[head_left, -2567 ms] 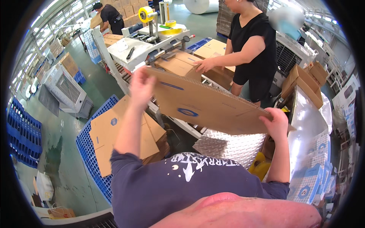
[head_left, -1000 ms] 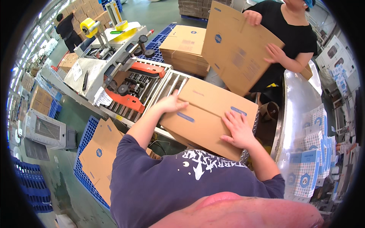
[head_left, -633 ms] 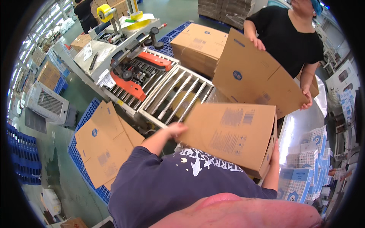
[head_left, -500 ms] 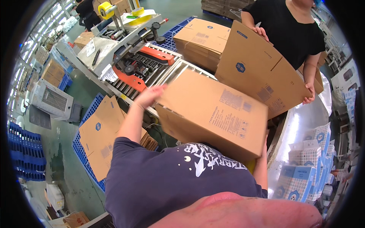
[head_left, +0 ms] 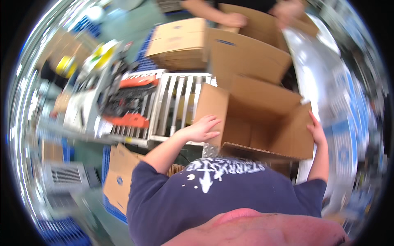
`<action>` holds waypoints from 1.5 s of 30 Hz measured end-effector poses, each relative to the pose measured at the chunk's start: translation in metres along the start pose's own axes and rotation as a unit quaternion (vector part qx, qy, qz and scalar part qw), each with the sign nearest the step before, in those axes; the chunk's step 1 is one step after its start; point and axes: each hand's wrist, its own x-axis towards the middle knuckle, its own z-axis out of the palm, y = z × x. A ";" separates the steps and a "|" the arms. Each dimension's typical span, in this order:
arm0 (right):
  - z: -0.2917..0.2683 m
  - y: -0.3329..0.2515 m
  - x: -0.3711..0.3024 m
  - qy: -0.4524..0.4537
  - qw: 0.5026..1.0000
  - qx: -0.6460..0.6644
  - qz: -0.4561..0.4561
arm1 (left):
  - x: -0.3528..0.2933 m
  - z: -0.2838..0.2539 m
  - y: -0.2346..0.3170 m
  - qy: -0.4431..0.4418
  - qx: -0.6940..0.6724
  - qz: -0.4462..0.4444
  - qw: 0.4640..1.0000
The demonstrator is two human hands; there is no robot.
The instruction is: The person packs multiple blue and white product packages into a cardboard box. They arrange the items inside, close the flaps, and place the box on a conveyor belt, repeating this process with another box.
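Note:
A brown cardboard box (head_left: 262,119) stands in front of me with its top open and its inside showing. One flap (head_left: 211,108) leans out on its left side. My left hand (head_left: 201,129) lies against that flap, open with the fingers spread. At the box's right edge, my right hand (head_left: 317,130) touches the side wall with its fingers stretched out. Just behind, a raised flap (head_left: 250,55) stands tall. Beyond it, a co-worker's hands (head_left: 234,19) are at another open box (head_left: 262,24); the hand farther right is blurred.
To the left is a roller conveyor (head_left: 180,102) with a taping machine and orange side guides (head_left: 137,120). Flat cartons (head_left: 176,43) are stacked behind it. More flat cardboard (head_left: 121,180) leans on a blue pallet at lower left. A shiny metal table (head_left: 305,61) with blue-white packages (head_left: 342,139) lies right.
The box has been turned so that its open top faces up toward me. My left hand has moved from its upper corner to the left flap. The co-worker's flat carton is now opened out.

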 end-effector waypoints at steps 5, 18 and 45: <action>0.017 0.062 -0.044 0.271 0.878 -0.394 0.015 | 0.038 0.078 0.010 -0.014 0.180 -0.193 0.965; -0.156 0.005 -0.088 0.278 0.885 -0.354 -0.117 | 0.053 0.118 -0.039 0.087 -0.286 -0.370 0.880; -0.475 0.109 -0.033 0.279 0.884 -0.361 0.103 | 0.216 0.065 0.092 -0.604 0.208 -0.406 0.653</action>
